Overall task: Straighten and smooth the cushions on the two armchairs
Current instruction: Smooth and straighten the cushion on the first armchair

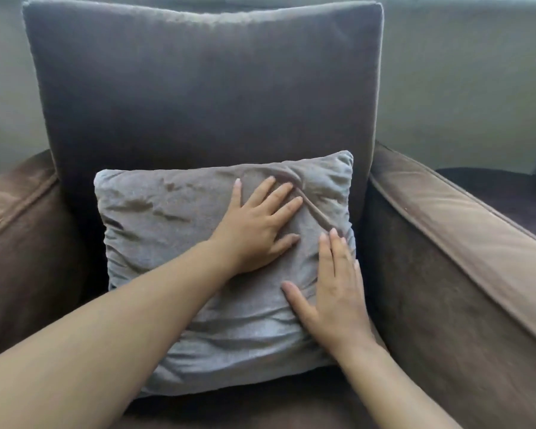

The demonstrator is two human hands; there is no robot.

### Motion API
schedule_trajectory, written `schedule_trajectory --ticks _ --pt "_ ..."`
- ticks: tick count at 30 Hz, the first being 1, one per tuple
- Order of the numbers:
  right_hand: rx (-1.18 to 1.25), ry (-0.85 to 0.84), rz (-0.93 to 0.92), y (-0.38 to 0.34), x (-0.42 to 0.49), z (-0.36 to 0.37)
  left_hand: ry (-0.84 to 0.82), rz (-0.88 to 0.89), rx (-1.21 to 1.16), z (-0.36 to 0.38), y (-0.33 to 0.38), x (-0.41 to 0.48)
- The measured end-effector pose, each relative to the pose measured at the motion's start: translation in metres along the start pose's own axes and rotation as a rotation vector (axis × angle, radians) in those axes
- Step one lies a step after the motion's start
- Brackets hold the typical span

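A wrinkled grey throw cushion [167,230] leans on the large dark back cushion [205,88] of a brown armchair [464,298]. My left hand [257,224] lies flat on the upper middle of the throw cushion with fingers spread. My right hand [338,292] rests flat on the cushion's right side, thumb out to the left. Neither hand grips the fabric. Folds run across the cushion's top right corner and along its lower part.
The armchair's right armrest [446,224] and left armrest [16,199] flank the seat. A pale wall [464,75] stands behind. A dark surface [514,193] lies beyond the right armrest.
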State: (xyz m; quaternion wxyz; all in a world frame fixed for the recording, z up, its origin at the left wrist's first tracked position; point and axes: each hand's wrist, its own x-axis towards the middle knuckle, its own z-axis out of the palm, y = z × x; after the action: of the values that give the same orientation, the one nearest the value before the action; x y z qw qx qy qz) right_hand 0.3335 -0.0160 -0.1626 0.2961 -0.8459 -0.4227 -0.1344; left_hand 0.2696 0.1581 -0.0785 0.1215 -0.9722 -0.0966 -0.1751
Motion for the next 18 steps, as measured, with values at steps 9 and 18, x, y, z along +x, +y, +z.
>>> schedule_trajectory --ticks 9,18 --pt "0.103 0.047 0.311 0.019 -0.043 0.033 -0.079 -0.294 -0.073 0.000 -0.006 0.015" --pt "0.153 0.108 0.353 0.039 -0.066 0.039 0.202 0.447 0.200 0.008 0.057 0.027"
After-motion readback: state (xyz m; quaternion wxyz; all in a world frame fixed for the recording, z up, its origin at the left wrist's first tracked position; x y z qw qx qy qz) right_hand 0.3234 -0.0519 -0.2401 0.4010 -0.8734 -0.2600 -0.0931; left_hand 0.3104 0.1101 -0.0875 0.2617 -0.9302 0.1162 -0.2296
